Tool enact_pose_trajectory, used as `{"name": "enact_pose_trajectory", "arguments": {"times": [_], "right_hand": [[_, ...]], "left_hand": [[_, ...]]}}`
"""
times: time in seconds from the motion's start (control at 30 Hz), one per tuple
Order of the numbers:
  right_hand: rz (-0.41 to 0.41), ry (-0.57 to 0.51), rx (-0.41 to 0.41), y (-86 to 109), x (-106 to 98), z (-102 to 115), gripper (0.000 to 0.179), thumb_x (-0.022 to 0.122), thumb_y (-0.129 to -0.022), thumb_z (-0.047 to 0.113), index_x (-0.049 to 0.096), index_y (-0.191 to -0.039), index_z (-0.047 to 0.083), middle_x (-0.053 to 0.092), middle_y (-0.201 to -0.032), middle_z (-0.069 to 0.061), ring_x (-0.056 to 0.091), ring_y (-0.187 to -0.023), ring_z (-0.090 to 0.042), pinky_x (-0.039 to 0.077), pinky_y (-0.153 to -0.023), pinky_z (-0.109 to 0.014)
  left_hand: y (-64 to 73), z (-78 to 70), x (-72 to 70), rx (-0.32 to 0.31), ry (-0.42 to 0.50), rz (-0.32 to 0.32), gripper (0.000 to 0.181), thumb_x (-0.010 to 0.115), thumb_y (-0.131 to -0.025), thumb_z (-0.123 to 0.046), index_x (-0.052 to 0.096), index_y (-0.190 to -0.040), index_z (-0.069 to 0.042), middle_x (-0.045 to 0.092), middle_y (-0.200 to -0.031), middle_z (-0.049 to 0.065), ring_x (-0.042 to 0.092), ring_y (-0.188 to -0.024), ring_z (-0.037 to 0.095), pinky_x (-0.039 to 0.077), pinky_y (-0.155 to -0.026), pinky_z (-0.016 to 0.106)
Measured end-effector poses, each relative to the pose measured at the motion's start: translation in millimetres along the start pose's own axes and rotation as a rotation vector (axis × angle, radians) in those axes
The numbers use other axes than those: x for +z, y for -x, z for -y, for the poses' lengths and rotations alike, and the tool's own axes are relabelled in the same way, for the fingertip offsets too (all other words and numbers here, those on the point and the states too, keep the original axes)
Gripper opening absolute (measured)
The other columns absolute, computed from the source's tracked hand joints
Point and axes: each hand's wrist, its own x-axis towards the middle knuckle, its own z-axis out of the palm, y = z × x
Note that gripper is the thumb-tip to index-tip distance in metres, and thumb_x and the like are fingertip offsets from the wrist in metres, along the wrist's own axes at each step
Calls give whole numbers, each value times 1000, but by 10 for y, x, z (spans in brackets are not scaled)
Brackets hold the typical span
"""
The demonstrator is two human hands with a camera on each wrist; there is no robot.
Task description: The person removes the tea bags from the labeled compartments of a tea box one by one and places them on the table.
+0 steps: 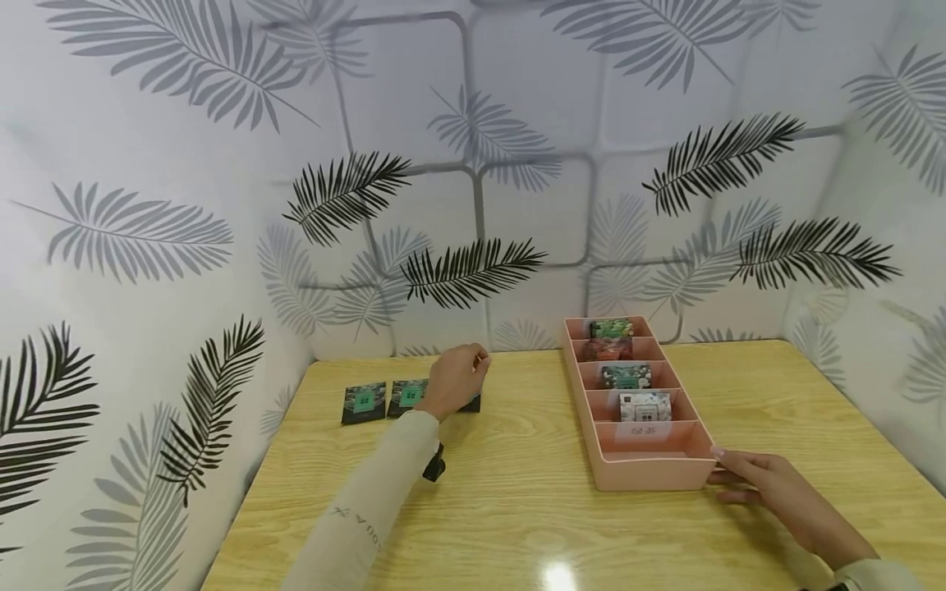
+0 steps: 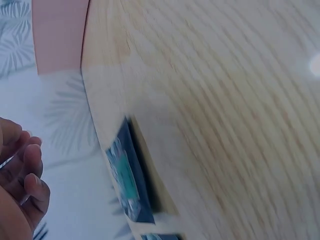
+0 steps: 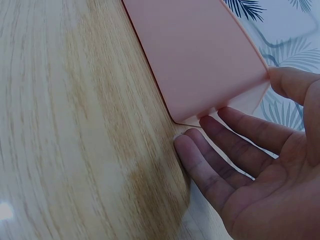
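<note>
The left hand (image 1: 452, 382) hangs over the rightmost of three dark, square, glossy packets with green labels (image 1: 364, 402), its fingers loosely bent and gripping nothing visible; the packets lie in a row near the desk's far left corner. The right hand (image 1: 772, 488), fingers spread, rests its thumb on the rim and its fingertips against the side of a long pink plastic box with compartments (image 1: 654, 474), at its near right corner. The box stands right of centre on the yellow wood-grain desk (image 1: 517, 509), its far end by the back edge. From that end, its compartments hold green (image 1: 612, 328), red (image 1: 609, 351), dark-and-green (image 1: 626, 377) and white (image 1: 645, 408) packets.
</note>
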Motion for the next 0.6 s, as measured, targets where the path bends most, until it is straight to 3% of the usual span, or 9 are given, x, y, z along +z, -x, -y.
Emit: {"name": "enact_pose_trajectory", "arguments": {"times": [0.13,0.6], "right_hand": [[-1,-3,-2,-2,-2,-7,70,45,-100,42,37,-136,-18,61,-122,-18,64,-105,-20,51,-87,-39],[-2,5,19,2,12,24,72,45,-100,44,36,-137,-17,62,-120,-17,64,-105,-21,50,-87,-39]], "left_hand": [[-33,-156,44,55,15,5,21,53,-99,-31,68,-100,-17,65,-84,-8,56,-64,3,47,-56,24],[-179,-716,161,145,153,66,16,53,-99,-30,67,-96,-23,64,-88,-14,55,-69,-1,47,-64,23]]}}
